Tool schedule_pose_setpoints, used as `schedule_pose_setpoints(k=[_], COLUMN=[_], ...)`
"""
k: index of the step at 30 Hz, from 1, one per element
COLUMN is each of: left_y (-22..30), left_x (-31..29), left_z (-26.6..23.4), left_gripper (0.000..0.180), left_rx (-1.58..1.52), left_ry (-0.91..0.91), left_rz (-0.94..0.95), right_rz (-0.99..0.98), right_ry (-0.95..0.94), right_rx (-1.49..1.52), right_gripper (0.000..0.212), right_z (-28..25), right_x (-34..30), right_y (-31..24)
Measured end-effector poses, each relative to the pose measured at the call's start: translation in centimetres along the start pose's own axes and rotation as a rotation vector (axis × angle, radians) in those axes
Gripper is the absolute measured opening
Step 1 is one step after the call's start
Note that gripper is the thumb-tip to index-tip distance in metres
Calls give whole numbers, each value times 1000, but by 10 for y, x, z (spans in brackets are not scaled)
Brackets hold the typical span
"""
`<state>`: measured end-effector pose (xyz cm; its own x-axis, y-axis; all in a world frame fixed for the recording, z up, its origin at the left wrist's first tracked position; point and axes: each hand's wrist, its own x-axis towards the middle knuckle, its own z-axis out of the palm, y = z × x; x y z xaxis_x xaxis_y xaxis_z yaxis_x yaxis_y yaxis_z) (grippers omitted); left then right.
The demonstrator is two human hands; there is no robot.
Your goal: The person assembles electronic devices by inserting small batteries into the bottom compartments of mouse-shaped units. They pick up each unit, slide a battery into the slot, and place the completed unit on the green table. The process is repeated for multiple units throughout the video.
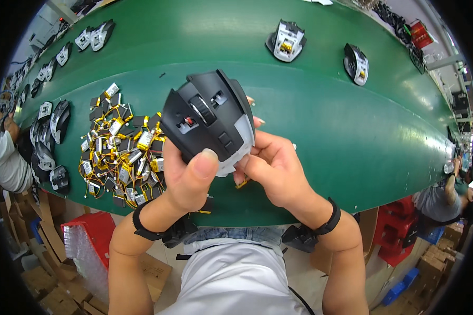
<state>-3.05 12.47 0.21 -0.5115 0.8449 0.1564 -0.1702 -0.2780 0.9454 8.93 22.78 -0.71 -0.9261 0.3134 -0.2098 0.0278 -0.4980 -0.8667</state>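
Observation:
A black and light-grey computer mouse (210,118), part-assembled, is held up over the table's near edge, its scroll wheel (202,110) facing up. My left hand (186,176) is closed round its left side, thumb on top, other fingers mostly hidden underneath. At the mouse's grey near end, my right hand (273,165) has thumb and fingers pinched together, touching the edge. What lies between those fingertips is hidden. Just below them shows a small yellow piece (240,184); whether it is held, I cannot tell. Left of my left hand lies a heap of small wired batteries (118,152).
More part-built mice stand along the left (60,122), plus one at the far middle (286,42) and another farther right (357,64). The green table (352,152) curves round in front. Red bins (397,231) and cartons stand below. A person (13,160) sits at left, another (444,202) at right.

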Motion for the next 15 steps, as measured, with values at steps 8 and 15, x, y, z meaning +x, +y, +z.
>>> schedule_pose_setpoints(k=[8, 15], left_y=[3, -1], left_x=[13, 11], left_z=[-14, -5], left_gripper=[62, 60], left_rx=[-268, -323], left_ry=[143, 163], left_rz=[39, -144], right_rz=[-18, -475], right_ry=[-275, 304], right_rx=[-332, -241], right_gripper=[25, 27], right_z=[-12, -11], right_x=[-1, 0], right_y=[-21, -25])
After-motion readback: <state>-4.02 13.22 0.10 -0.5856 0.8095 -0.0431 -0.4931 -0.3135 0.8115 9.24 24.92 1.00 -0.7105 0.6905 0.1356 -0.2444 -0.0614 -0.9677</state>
